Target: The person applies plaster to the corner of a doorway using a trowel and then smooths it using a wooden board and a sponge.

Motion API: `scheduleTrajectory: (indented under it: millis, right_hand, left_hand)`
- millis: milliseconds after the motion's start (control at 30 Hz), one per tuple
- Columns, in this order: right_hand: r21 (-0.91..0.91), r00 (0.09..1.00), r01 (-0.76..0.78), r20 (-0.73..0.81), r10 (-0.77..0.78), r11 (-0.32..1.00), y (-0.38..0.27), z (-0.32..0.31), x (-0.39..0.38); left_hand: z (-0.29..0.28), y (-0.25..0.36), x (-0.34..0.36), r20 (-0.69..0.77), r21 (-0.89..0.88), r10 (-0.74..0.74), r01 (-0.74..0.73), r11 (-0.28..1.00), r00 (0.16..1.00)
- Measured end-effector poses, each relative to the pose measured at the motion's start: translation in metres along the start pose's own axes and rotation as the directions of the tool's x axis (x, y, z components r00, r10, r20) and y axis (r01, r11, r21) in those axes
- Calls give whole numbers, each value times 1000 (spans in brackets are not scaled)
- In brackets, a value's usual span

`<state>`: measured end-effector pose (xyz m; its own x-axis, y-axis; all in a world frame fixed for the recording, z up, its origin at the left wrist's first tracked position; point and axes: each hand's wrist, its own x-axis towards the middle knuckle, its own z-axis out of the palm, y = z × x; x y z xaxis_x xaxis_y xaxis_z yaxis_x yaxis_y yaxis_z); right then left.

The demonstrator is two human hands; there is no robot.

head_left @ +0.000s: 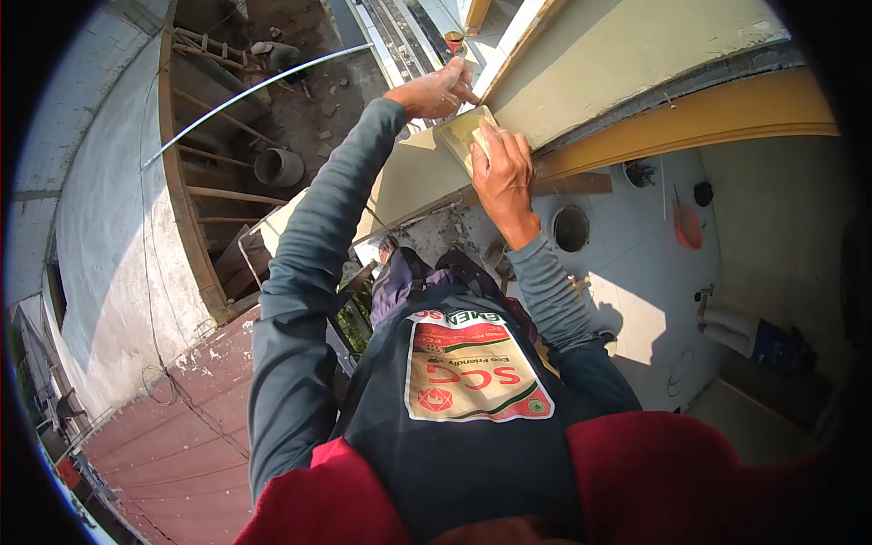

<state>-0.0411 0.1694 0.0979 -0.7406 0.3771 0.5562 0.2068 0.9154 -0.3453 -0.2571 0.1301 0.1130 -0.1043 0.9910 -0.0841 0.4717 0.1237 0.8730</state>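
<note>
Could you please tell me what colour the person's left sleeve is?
The left sleeve is dark blue-grey, best seen in the head view.

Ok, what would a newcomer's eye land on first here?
Probably the bright printed panel on the dark shirt, at lower middle. Next, the right hand gripping a yellowish rectangular piece, upper middle, the left hand close by. At upper left, a long pale pole shows as an arc.

A large tan print [479, 368] is spanning the front of a dark shirt [454, 454], showing bold red lettering [481, 375], smaller dark words [472, 358] and, along its hemward edge, dark letters [468, 318] on white.
</note>
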Motion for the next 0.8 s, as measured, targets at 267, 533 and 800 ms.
scheduleTrajectory:
  millis: [267, 533, 800]
  right_hand:
    - [-123, 993, -119, -16, 118, 985, -3, 13, 3]
    - [-105, 987, -155, 15, 158, 982, -8, 9, 8]
    - [-71, 992, -44, -121, 35, 997, 3, 20, 0]
  left_hand:
    - [-8, -6, 10, 120, -138, -9, 26, 990, 993]
    - [-6, -19, 12, 151, -233, 77, -40, 972, 985]
    - [-6, -17, 13, 138, -239, 74, -39, 970, 988]
